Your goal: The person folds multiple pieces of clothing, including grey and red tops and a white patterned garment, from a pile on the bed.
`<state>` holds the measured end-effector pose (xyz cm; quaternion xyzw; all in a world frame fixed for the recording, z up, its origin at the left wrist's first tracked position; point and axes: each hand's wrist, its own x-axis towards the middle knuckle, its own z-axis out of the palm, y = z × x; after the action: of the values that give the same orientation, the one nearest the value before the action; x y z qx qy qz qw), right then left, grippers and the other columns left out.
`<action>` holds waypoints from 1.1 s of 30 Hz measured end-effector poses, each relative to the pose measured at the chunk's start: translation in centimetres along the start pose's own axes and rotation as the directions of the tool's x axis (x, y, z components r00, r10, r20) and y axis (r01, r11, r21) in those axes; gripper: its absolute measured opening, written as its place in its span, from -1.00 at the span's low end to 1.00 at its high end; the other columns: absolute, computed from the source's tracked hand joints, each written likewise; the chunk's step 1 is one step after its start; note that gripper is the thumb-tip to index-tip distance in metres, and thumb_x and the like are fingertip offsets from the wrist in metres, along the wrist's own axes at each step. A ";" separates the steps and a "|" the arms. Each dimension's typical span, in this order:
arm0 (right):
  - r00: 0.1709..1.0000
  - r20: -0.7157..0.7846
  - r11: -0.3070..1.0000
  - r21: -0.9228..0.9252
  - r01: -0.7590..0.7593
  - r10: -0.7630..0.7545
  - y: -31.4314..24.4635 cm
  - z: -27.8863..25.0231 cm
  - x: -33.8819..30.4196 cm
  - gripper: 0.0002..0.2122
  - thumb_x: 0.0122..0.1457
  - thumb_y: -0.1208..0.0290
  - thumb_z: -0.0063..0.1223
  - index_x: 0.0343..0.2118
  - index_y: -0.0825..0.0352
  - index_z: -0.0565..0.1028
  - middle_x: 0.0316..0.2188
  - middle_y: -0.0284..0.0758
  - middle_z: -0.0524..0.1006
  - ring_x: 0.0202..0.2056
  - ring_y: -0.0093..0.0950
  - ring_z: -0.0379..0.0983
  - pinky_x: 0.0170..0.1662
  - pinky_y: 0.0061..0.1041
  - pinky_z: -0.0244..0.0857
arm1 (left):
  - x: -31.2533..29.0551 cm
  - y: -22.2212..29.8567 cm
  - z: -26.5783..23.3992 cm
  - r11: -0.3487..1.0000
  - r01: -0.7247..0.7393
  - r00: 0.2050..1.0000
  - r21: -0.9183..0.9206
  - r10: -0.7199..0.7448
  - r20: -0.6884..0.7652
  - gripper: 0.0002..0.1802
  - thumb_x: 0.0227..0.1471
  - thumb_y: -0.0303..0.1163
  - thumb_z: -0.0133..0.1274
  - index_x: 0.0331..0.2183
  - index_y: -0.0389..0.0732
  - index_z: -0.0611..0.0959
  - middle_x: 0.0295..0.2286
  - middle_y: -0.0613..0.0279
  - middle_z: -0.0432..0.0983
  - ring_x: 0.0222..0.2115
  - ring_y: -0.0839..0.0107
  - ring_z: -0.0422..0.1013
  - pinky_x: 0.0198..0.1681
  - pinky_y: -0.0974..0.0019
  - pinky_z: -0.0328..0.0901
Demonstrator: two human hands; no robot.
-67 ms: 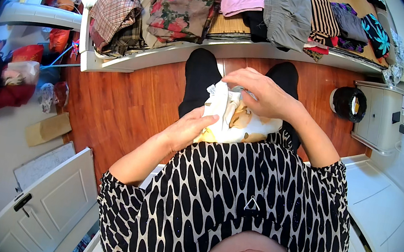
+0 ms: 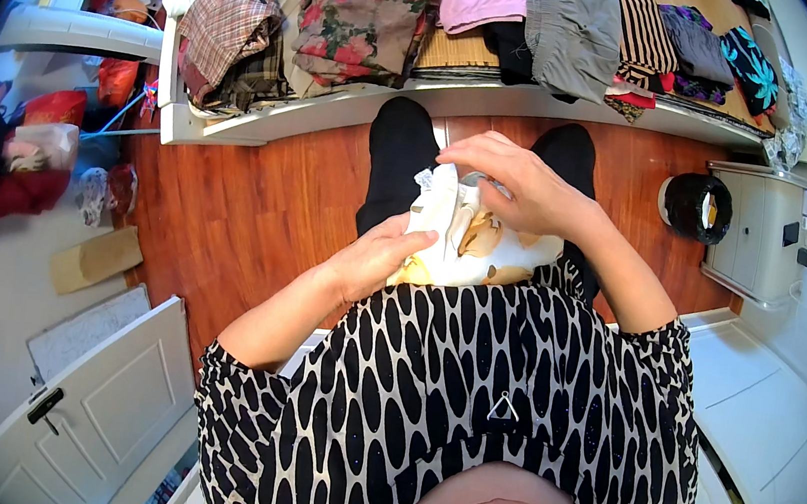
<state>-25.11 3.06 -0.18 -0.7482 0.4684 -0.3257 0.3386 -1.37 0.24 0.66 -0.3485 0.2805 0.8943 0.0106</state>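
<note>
A white cloth with yellow-brown patches [image 2: 484, 252], bunched and partly folded, lies across my lap. My left hand [image 2: 385, 253] grips its left side, thumb on top and the other fingers underneath. At the cloth's far edge, my right hand [image 2: 533, 185] bends over with its fingertips closed on a raised white fold. The palm side of that hand is hidden. My legs in black trousers [image 2: 403, 151] are to either side of the cloth's far end.
Beyond my knees stands a white-framed bed [image 2: 268, 123] with folded clothes, among them a floral garment [image 2: 367, 16] and grey trousers [image 2: 569, 36]. A black-lined bin [image 2: 703, 208] and a white cabinet [image 2: 750, 234] are to the right; a white door [image 2: 104, 397] is at lower left.
</note>
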 end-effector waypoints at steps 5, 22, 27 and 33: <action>0.983 0.149 0.991 0.098 0.092 -0.106 1.3 1.9 0.6 -0.62 0.11 0.45 0.00 0.03 0.32 0.38 0.02 -0.15 0.40 0.08 -0.19 0.28 0.13 -0.28 0.15 | 0.1 -0.3 -0.3 0.995 0.030 1.000 -0.097 -0.030 -0.004 -0.57 0.17 -0.39 -0.09 0.04 -0.37 0.34 -0.10 0.03 0.44 -0.14 0.34 0.46 -0.06 0.32 0.39; 0.823 0.550 0.926 0.221 -0.306 0.141 1.8 5.5 -3.1 -0.47 0.30 0.01 -0.47 0.14 0.33 0.21 -0.03 -0.05 0.39 0.03 -0.17 0.29 0.09 -0.26 0.09 | -0.7 -0.6 -9.4 0.459 -0.231 0.970 0.858 0.178 0.166 -0.01 -0.22 -0.42 0.23 0.24 -0.08 0.12 0.11 0.03 0.19 0.08 0.14 0.23 0.14 0.16 0.15; 0.712 0.682 0.890 0.203 -0.409 0.171 2.4 5.1 -2.6 -0.44 0.32 0.05 -0.47 0.24 0.35 0.06 0.04 -0.01 0.34 0.08 -0.16 0.26 0.14 -0.33 0.05 | 1.2 -2.9 -6.9 0.324 -0.428 0.837 0.844 0.494 0.235 0.02 -0.22 -0.31 0.29 0.24 -0.08 0.11 0.16 -0.02 0.10 0.18 0.10 0.08 0.21 0.15 0.06; 0.796 0.578 0.842 0.330 -0.426 0.176 2.7 4.9 -3.1 -0.55 0.30 0.08 -0.33 0.04 0.36 0.31 -0.12 -0.06 0.44 -0.08 -0.22 0.38 -0.01 -0.36 0.18 | 4.3 -3.8 -6.7 0.541 -0.557 0.816 0.631 0.496 0.295 -0.31 -0.01 -0.38 0.12 0.15 -0.17 0.28 0.13 0.04 0.19 0.14 0.11 0.16 0.20 0.21 0.09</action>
<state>-23.48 6.00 -5.62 -0.6235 0.3865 -0.1461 0.6637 0.33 -0.72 -8.00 -0.1811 0.6842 0.6966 -0.1176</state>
